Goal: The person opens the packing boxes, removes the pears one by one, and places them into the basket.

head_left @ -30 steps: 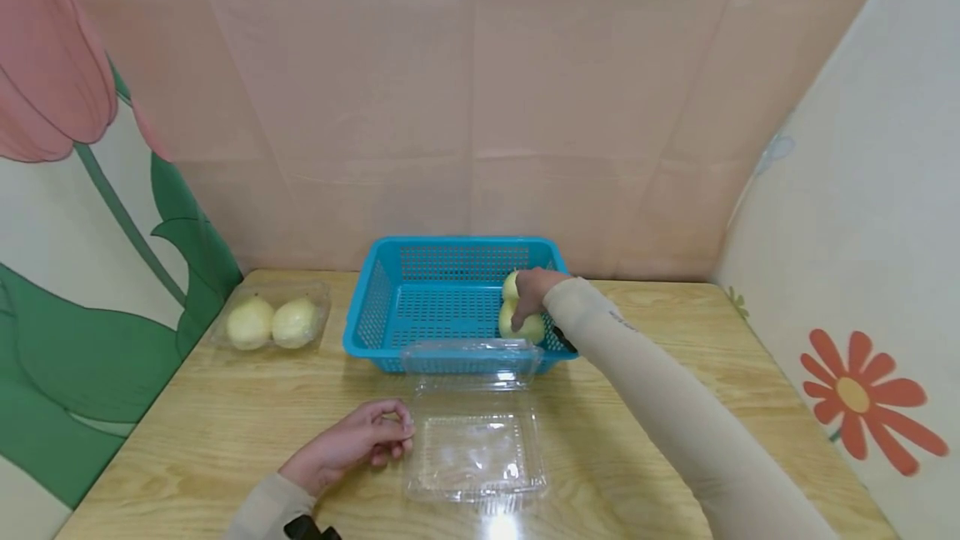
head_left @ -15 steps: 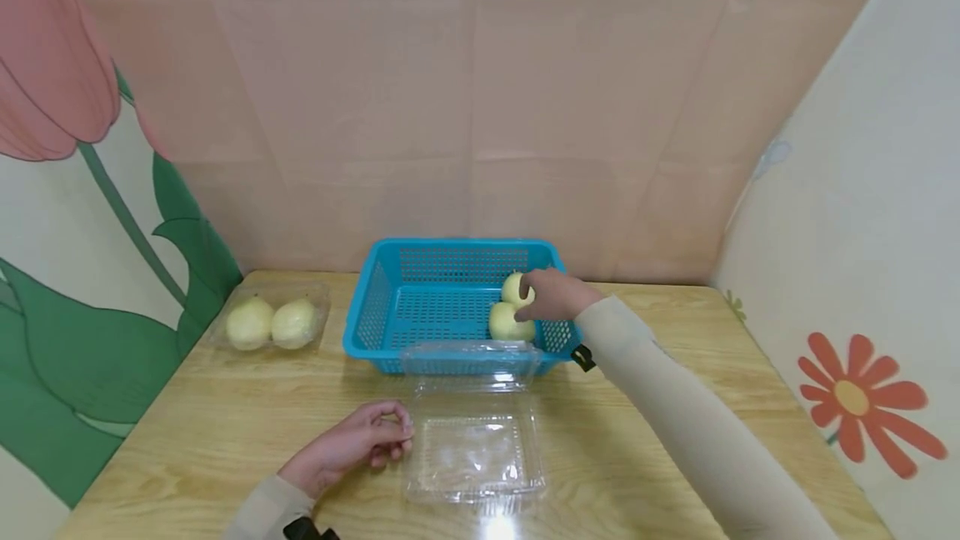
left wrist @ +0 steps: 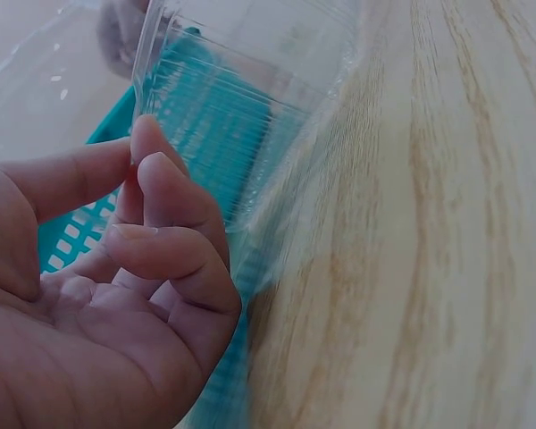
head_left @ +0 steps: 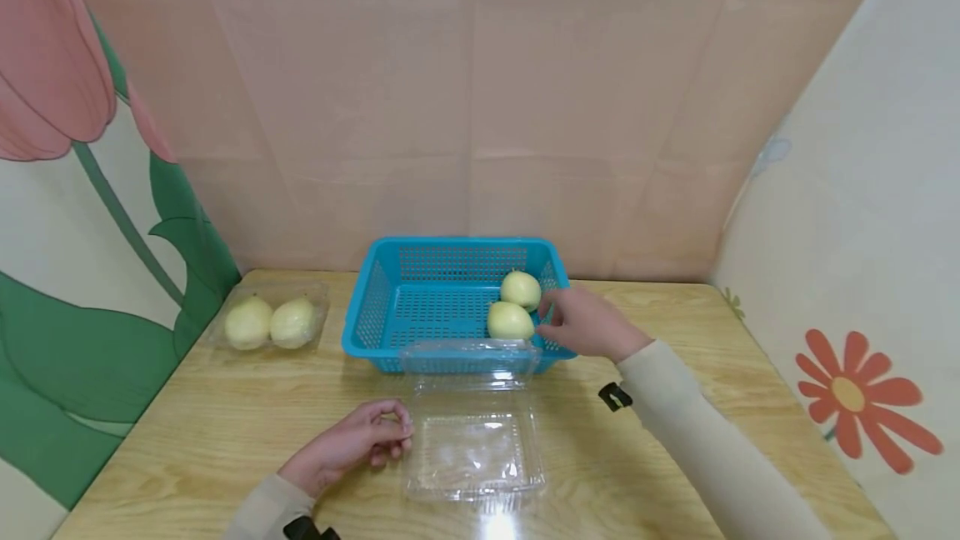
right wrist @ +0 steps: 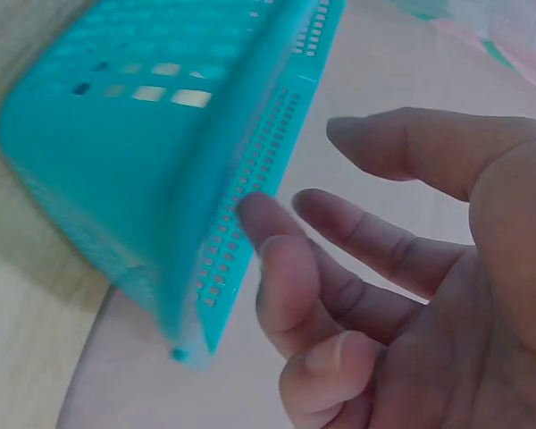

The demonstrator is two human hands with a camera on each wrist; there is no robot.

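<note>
With thumb and finger, my left hand pinches the left edge of a clear plastic clamshell box; the left wrist view shows the fingertips on the box's rim. The box lies unfolded, its raised half against the front of a blue plastic basket. Two pale yellow-green round fruits, a rear one with a short stem and a front one, sit touching at the basket's right end. Just right of them, my right hand hovers over the basket's right rim, fingers loosely bent and holding nothing.
Another clear box with two similar fruits inside stands at the table's left back. The wooden table meets a pink cloth backdrop behind and patterned panels at both sides.
My right hand has let go of the front fruit, which now lies slightly further left, and has drawn back to the right. The left hand stays on the box edge.
</note>
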